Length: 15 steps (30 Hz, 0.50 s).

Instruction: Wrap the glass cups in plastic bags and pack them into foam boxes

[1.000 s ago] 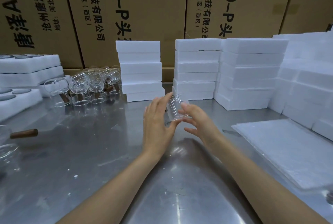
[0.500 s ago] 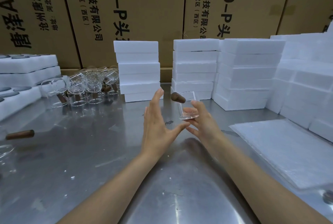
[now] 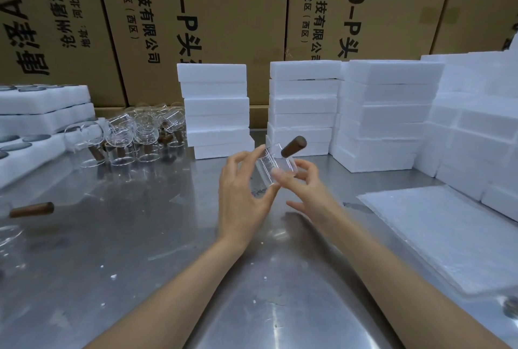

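Though its clear walls barely show, both hands' fingers point(image 3: 276, 174) grip the glass cup point(image 3: 276, 165).

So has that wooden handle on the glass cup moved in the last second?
Yes. The wooden handle has swung from the left side of the cup to its upper right, toward the middle foam stack.

Tall brown cardboard cartons point(image 3: 229, 26) printed with black characters stand behind the steel table point(image 3: 140, 236), dotted with white crumbs.
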Each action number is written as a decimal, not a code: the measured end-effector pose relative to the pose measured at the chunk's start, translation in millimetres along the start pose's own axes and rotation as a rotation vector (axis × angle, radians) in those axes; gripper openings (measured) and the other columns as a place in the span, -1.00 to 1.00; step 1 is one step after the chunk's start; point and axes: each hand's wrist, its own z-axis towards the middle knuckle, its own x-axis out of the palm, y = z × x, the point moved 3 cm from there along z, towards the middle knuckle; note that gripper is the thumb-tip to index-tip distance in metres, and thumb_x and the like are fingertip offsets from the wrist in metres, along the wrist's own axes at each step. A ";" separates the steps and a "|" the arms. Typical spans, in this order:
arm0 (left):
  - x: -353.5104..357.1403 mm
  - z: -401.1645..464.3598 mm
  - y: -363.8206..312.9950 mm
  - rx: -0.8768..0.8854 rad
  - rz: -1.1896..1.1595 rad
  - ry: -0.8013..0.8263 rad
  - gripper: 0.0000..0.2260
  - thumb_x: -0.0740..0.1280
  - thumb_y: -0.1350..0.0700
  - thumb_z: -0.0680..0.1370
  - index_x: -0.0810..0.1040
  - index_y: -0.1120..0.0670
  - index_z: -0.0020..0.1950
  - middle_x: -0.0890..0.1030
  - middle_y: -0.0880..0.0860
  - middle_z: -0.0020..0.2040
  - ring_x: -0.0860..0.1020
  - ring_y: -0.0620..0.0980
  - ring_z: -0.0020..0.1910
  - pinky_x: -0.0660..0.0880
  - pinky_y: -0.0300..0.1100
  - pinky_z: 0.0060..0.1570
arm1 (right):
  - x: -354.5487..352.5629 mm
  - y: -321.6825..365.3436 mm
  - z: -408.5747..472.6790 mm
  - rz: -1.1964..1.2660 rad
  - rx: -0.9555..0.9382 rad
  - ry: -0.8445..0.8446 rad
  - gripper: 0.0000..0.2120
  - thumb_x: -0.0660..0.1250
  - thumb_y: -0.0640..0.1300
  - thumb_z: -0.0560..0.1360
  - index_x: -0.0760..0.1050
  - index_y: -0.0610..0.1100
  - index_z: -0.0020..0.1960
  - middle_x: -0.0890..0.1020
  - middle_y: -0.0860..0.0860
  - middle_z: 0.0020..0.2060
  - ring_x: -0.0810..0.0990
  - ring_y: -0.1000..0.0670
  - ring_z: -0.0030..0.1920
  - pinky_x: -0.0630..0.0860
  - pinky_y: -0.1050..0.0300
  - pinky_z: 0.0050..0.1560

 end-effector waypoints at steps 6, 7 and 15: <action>3.9 -2.3 -5.7 0.003 -0.069 0.099 -0.21 0.52 -0.06 0.38 0.19 -0.06 0.51 0.31 0.03 0.35 0.28 -0.12 0.36 0.24 -0.29 0.35 | -6.0 -0.5 4.4 0.022 -0.004 -0.112 -0.46 0.43 0.05 0.41 0.27 -0.07 0.26 0.59 -0.02 0.04 0.58 0.09 0.04 0.49 0.09 0.14; 4.8 -2.9 -5.8 -0.038 -0.099 0.128 -0.12 0.51 -0.14 0.36 0.10 -0.07 0.54 0.26 0.02 0.40 0.24 -0.13 0.41 0.20 -0.29 0.37 | -6.5 -0.7 4.8 0.040 0.005 -0.118 -0.44 0.42 0.05 0.41 0.24 -0.06 0.27 0.59 -0.06 0.06 0.58 0.07 0.06 0.49 0.08 0.14; 8.0 -2.9 2.0 -0.211 -0.219 0.219 -0.14 0.52 -0.08 0.36 0.09 -0.09 0.52 0.29 -0.14 0.46 0.23 -0.27 0.41 0.18 -0.42 0.31 | -6.0 -2.9 6.8 0.129 0.056 -0.053 -0.39 0.38 0.09 0.43 0.19 -0.08 0.34 0.64 -0.11 0.05 0.59 0.04 0.11 0.44 -0.07 0.27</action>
